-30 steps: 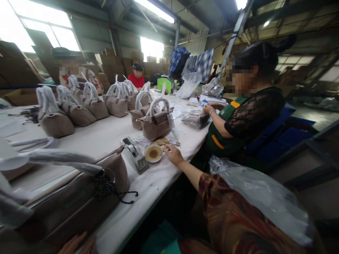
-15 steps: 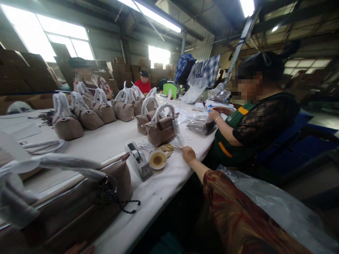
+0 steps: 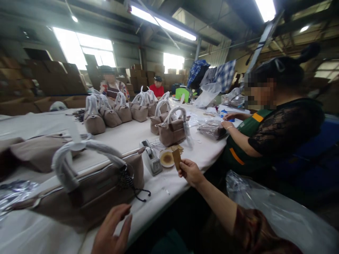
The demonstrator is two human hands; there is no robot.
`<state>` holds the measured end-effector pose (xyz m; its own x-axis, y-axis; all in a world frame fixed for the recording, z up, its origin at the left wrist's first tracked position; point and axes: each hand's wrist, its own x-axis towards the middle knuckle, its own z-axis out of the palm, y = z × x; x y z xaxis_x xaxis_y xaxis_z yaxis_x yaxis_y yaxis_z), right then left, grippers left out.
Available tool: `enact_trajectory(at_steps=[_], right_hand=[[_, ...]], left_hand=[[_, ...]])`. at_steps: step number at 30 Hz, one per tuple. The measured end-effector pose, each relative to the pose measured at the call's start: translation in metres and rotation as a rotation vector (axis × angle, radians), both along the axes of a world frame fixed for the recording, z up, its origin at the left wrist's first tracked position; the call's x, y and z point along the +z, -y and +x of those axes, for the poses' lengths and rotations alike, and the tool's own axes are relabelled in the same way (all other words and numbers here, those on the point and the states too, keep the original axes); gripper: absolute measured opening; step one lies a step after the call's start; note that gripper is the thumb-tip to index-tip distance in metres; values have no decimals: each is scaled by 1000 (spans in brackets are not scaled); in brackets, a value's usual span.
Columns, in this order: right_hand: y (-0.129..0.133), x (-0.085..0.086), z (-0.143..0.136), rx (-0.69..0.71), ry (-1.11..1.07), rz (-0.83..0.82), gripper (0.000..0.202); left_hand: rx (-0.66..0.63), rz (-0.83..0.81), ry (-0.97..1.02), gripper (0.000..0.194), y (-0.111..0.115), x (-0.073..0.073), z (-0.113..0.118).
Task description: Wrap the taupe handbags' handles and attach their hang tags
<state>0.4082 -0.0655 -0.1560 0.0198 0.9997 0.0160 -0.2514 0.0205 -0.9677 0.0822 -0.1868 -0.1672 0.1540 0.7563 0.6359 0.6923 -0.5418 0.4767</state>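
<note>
Between the thumb and fingers of my right hand [image 3: 191,172] is a small brown card tag [image 3: 177,159], raised over the table's near edge. My left hand [image 3: 113,231] has its fingers apart and holds nothing, just in front of a large taupe handbag [image 3: 106,194]. That bag's handles [image 3: 91,148] are wrapped in white film, and a dark corded tassel [image 3: 126,178] hangs at its zipper end. Beyond the tag lie a shallow bowl [image 3: 166,159] with a brownish stain, a grey tape dispenser [image 3: 151,160] and more brown tags [image 3: 180,148].
Smaller taupe handbags [image 3: 173,132] with wrapped handles stand across the white table [image 3: 127,141]. At right, a co-worker in a green apron [image 3: 254,130] handles a plastic-wrapped bag [image 3: 212,129]. A clear plastic sheet [image 3: 265,201] lies at my right. Two other people sit at the far side.
My right hand has drawn back from beside the small handbag, lifting the brown tag into plain sight. My left hand has risen into view at the bottom. The view has swung left.
</note>
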Motion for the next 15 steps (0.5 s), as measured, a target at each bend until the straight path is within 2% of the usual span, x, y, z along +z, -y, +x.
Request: enact_trajectory(at_steps=[3, 5, 6, 8, 10, 13, 15], right_hand=[[38, 9, -56, 272, -139, -28, 37], [60, 10, -86, 418, -117, -21, 35], [69, 8, -98, 484, -90, -10, 36], [81, 0, -113, 596, -20, 20, 40], [85, -10, -120, 657, 38, 22, 46], [82, -26, -122, 618, 43, -77, 55], [82, -36, -121, 558, 19, -155, 59]], left_hand=[[-68, -120, 70, 42, 0, 34, 25], [-157, -122, 86, 52, 1, 46, 31], [-220, -112, 86, 52, 3, 47, 31], [-334, -107, 64, 44, 5, 38, 24], [-370, -131, -8, 32, 7, 16, 10], [-282, -131, -120, 23, 12, -20, -22], [-201, -87, -135, 25, 20, -26, -44]])
